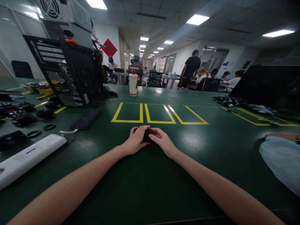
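Between my two hands, low over the green table [150, 175], is a small black object [146, 136]; its kind is not clear because my fingers cover most of it. My left hand [134, 140] is wrapped round it from the left, fingers over the top and thumb along the near side. From the right, my right hand [162, 140] pinches its edge with thumb and fingertips. Just beyond the hands, strips of yellow tape [161, 122] mark out three frames on the table.
On the left stand an open black computer case [77, 72], a long white device [30, 156] and several black parts [21, 112]. A white cup [133, 84] with a red lid is farther back. At the right edge rests another person's pale blue sleeve [278, 156].
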A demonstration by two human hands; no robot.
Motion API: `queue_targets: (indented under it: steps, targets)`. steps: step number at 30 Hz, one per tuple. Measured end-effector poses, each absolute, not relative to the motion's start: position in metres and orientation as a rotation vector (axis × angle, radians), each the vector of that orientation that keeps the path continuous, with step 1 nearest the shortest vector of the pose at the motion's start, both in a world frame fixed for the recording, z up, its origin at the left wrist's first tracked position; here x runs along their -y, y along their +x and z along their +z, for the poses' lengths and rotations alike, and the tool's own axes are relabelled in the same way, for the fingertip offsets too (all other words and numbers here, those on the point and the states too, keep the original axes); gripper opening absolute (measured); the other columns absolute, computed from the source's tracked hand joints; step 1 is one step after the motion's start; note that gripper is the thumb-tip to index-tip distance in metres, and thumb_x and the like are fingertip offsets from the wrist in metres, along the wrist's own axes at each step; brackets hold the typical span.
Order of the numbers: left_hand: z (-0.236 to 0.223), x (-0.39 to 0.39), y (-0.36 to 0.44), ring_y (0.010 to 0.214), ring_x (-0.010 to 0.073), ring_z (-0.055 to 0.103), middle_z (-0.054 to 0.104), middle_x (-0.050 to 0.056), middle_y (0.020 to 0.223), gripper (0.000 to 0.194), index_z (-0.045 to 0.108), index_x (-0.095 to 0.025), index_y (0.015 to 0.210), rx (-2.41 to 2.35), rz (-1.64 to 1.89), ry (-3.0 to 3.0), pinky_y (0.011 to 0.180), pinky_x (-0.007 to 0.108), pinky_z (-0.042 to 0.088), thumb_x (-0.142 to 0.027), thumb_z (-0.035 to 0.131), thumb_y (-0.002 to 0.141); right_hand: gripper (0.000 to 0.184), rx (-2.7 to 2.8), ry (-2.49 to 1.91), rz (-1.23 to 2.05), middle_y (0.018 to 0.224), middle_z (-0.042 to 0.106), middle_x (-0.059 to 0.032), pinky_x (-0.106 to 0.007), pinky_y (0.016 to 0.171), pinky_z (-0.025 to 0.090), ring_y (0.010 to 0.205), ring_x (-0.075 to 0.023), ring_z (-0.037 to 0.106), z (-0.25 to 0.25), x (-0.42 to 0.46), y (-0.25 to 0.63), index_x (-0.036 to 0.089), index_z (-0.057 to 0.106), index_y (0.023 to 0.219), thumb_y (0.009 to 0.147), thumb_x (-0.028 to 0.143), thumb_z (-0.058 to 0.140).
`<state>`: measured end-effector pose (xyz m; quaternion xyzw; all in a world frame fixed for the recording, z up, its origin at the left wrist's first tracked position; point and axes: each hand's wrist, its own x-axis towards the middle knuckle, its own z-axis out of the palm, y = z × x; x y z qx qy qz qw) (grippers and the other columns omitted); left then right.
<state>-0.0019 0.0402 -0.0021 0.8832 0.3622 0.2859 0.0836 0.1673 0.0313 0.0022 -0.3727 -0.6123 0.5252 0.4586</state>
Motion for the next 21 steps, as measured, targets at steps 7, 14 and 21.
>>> queue_targets:
  steps: [7, 14, 21]
  targets:
    - [0.0, -0.0396, -0.0031, 0.117, 0.0229, 0.036, 0.04, 0.008, 0.124, 0.06, 0.02, -0.024, 0.125, -1.076, 0.84, 2.632, 0.099, 0.045, 0.019, -0.026, 0.055, 0.077, 0.029, 1.503, -0.867, 1.345, 0.104, 0.056, -0.0019, -0.035, 0.088, 0.041, 0.099, -0.0171, 0.054, 0.0032, -0.0296, 0.168, 0.022, 0.053, 0.096, 0.069, 0.025, 0.062]
    - [-0.0006, -0.0393, -0.0026, 0.117, 0.0236, 0.036, 0.04, 0.008, 0.124, 0.059, 0.02, -0.024, 0.125, -1.073, 0.843, 2.626, 0.099, 0.046, 0.019, -0.027, 0.055, 0.077, 0.028, 1.488, -0.898, 1.315, 0.105, 0.056, -0.0021, -0.035, 0.089, 0.041, 0.098, -0.0166, 0.054, 0.0029, -0.0283, 0.1666, 0.022, 0.053, 0.096, 0.07, 0.027, 0.061]
    - [-0.0014, -0.0399, -0.003, 0.116, 0.0234, 0.036, 0.04, 0.008, 0.124, 0.06, 0.021, -0.023, 0.125, -1.078, 0.853, 2.639, 0.099, 0.045, 0.02, -0.027, 0.056, 0.076, 0.031, 1.485, -0.902, 1.357, 0.106, 0.056, -0.0027, -0.036, 0.089, 0.04, 0.099, -0.017, 0.053, 0.001, -0.0317, 0.1677, 0.022, 0.054, 0.098, 0.069, 0.025, 0.062]
